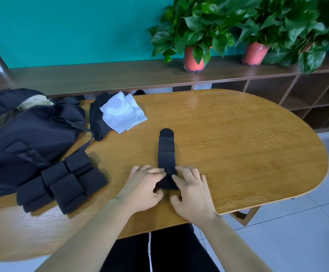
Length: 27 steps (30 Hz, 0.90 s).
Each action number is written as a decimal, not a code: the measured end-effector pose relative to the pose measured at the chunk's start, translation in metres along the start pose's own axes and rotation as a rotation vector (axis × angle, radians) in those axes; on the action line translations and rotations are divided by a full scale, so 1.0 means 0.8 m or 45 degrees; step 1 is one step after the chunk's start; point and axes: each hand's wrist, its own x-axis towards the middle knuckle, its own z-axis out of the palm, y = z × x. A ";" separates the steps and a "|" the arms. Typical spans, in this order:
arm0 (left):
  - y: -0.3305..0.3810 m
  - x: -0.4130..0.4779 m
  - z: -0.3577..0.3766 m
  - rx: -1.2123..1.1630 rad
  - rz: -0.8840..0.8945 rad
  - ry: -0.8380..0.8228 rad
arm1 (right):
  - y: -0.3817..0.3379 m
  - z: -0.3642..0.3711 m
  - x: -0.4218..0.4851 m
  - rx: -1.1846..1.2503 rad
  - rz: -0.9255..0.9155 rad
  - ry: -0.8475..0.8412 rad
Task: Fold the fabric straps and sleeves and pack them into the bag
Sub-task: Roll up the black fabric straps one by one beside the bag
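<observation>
While both hands pinch its near end, the black strap lies flat on the desk, unfolded.

Its long axis runs straight away from the person, rounded tip farthest out. The near end sits between the left hand and the right hand. Each hand has curled fingers on top and a thumb tucked at the near edge, so neither is nearer. The fold would judge to go forward, along that axis. Left of the strap, a stack of folded straps rests against the dark bag. White sleeves lie on dark fabric behind. The desk is oval, wood-grained. Beyond it are a low shelf with potted plants, a teal wall and a tiled floor.
</observation>
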 end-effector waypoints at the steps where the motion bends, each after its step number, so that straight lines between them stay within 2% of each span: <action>1: 0.000 -0.007 0.001 -0.055 0.001 0.020 | 0.001 -0.003 -0.004 0.011 -0.053 -0.026; 4: -0.001 -0.024 0.002 -0.223 -0.046 0.093 | 0.004 -0.001 -0.008 0.198 -0.012 -0.010; 7: -0.001 -0.028 -0.003 -0.313 -0.145 0.097 | 0.000 -0.007 0.002 0.507 0.208 -0.030; 9: 0.001 -0.023 -0.005 -0.335 -0.211 0.127 | -0.007 -0.011 0.015 0.598 0.329 -0.052; 12: 0.002 -0.009 -0.001 -0.424 -0.351 0.273 | -0.017 -0.004 0.034 0.579 0.440 -0.052; 15: 0.002 0.001 0.009 -0.478 -0.505 0.375 | -0.024 0.011 0.045 0.501 0.436 -0.021; 19: 0.000 0.008 0.017 -0.511 -0.597 0.393 | -0.030 0.020 0.055 0.380 0.474 -0.017; 27: 0.002 0.020 0.013 -0.394 -0.698 0.340 | -0.036 0.021 0.068 0.157 0.512 -0.125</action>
